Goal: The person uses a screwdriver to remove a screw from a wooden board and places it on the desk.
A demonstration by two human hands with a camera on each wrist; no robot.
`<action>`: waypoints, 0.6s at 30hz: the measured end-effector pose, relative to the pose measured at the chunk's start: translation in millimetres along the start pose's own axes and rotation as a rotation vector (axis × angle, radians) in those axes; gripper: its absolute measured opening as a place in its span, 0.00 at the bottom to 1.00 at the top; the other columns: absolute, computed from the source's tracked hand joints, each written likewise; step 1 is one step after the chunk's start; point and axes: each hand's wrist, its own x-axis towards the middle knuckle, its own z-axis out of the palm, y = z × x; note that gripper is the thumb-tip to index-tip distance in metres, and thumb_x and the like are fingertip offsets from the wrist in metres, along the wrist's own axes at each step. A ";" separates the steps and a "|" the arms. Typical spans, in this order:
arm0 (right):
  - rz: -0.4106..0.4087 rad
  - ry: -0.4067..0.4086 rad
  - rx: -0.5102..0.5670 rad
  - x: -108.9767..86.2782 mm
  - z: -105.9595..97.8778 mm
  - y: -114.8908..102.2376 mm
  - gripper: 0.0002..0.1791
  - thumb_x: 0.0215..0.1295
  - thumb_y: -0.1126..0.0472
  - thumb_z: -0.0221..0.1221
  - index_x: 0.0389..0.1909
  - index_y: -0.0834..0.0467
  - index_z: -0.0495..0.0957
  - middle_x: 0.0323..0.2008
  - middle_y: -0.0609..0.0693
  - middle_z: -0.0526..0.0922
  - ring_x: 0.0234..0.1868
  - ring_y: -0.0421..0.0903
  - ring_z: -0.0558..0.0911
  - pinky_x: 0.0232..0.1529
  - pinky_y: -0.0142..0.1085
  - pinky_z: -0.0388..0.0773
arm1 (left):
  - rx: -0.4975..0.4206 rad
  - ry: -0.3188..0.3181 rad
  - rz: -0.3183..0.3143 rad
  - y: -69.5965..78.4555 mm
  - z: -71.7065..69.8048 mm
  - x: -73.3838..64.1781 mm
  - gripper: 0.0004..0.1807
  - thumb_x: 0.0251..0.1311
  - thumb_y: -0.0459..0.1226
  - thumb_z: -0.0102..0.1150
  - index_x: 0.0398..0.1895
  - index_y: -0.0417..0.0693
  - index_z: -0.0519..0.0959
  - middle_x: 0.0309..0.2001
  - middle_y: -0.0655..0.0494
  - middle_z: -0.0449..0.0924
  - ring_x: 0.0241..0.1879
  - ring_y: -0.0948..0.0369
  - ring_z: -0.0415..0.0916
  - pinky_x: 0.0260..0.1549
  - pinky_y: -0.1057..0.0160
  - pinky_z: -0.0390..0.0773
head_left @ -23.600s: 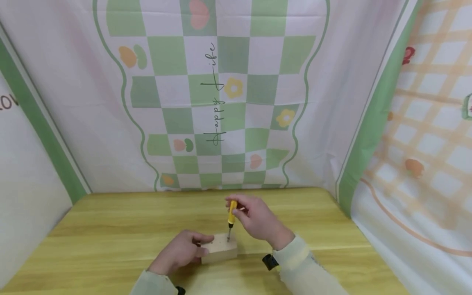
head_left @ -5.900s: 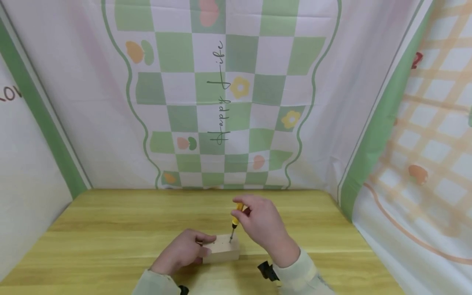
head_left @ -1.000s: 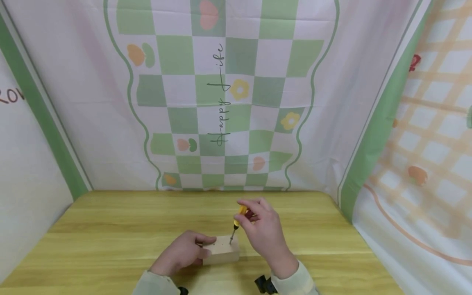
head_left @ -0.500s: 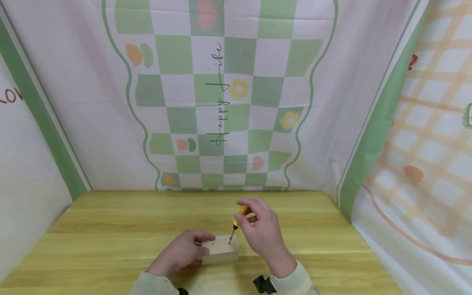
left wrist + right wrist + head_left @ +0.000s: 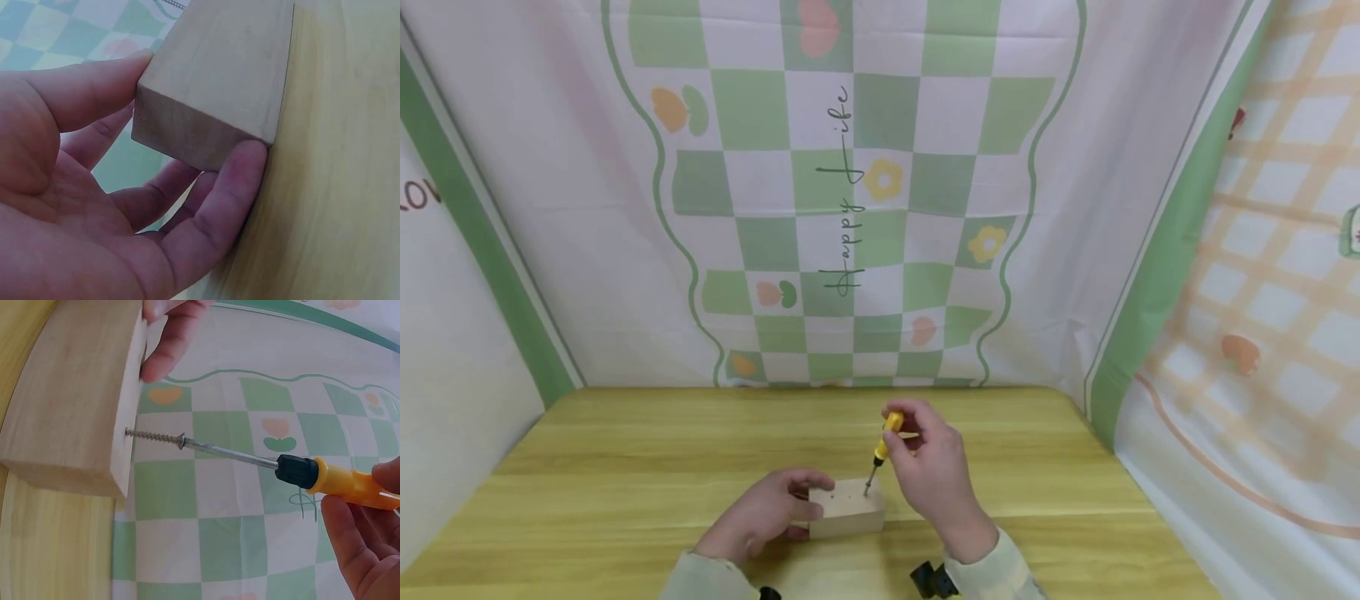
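My left hand (image 5: 766, 510) grips the left end of a pale wooden block (image 5: 848, 523) on the table. In the left wrist view, thumb and fingers hold its end (image 5: 181, 125) from both sides. My right hand (image 5: 934, 471) pinches the yellow handle of a screwdriver (image 5: 344, 481) between thumb and fingers. Its metal shaft ends at the head of a threaded screw (image 5: 156, 436). Only the screw's point is in the block; most of the thread shows outside. Screw and screwdriver lean slightly right in the head view. Small dark holes dot the block's top, left of the screw.
The wood-grain table (image 5: 647, 467) reaches back to a checked green-and-white curtain (image 5: 820, 250). More cloth hangs at the left and right sides. A black wrist device (image 5: 934, 578) sits by the right sleeve (image 5: 996, 575).
Compared with the oldest frame, the screwdriver leans further right and the right hand sits slightly right. Over the last second the right fingers have shifted on the handle, showing more yellow. The block stays put.
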 end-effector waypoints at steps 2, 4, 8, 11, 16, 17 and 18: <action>0.006 0.001 -0.018 0.4 0.9 0.2 0.18 0.61 0.69 0.68 0.51 0.55 0.80 0.42 0.43 0.81 0.39 0.42 0.82 0.35 0.33 0.83 | -0.008 -0.004 -0.007 0.1 0.0 0.2 0.19 0.59 0.26 0.63 0.55 0.38 0.78 0.48 0.42 0.74 0.42 0.50 0.76 0.38 0.51 0.82; 0.003 0.012 -0.046 0.8 2.0 0.5 0.18 0.60 0.67 0.70 0.51 0.55 0.81 0.39 0.43 0.79 0.37 0.43 0.82 0.35 0.32 0.83 | -0.018 -0.005 -0.013 0.0 -0.1 0.4 0.18 0.60 0.26 0.62 0.54 0.38 0.79 0.48 0.41 0.73 0.42 0.50 0.75 0.38 0.52 0.82; -0.020 0.053 -0.073 0.3 3.8 1.9 0.17 0.59 0.69 0.70 0.49 0.56 0.82 0.36 0.44 0.79 0.34 0.41 0.81 0.33 0.31 0.82 | -0.027 -0.003 -0.007 -0.1 0.2 0.3 0.18 0.59 0.25 0.63 0.54 0.38 0.79 0.47 0.40 0.73 0.42 0.50 0.75 0.38 0.51 0.82; -0.018 0.040 -0.019 -0.2 3.8 2.1 0.17 0.60 0.72 0.68 0.48 0.54 0.82 0.37 0.48 0.82 0.34 0.40 0.81 0.34 0.34 0.83 | -0.023 0.001 0.000 0.1 0.1 0.0 0.19 0.58 0.24 0.63 0.53 0.37 0.79 0.46 0.40 0.73 0.42 0.49 0.76 0.38 0.51 0.82; 0.004 -0.006 0.025 0.6 3.1 1.9 0.18 0.61 0.70 0.68 0.52 0.53 0.82 0.42 0.47 0.81 0.39 0.40 0.81 0.38 0.35 0.83 | -0.013 0.002 -0.003 0.8 -0.8 -0.7 0.19 0.58 0.25 0.64 0.54 0.37 0.79 0.45 0.42 0.74 0.42 0.50 0.76 0.38 0.51 0.82; -0.010 0.001 0.000 0.7 3.2 1.9 0.18 0.61 0.69 0.69 0.51 0.54 0.82 0.41 0.47 0.80 0.39 0.40 0.81 0.37 0.35 0.83 | -0.011 0.001 -0.003 0.8 -1.0 -0.7 0.19 0.58 0.25 0.63 0.54 0.37 0.80 0.46 0.42 0.74 0.42 0.50 0.76 0.38 0.51 0.82; -0.025 0.013 -0.024 0.7 3.5 1.9 0.18 0.60 0.68 0.70 0.51 0.55 0.83 0.40 0.46 0.79 0.38 0.40 0.81 0.37 0.34 0.83 | -0.008 0.002 -0.001 0.7 -1.1 -0.7 0.19 0.58 0.26 0.64 0.55 0.37 0.80 0.46 0.43 0.75 0.42 0.50 0.76 0.39 0.51 0.82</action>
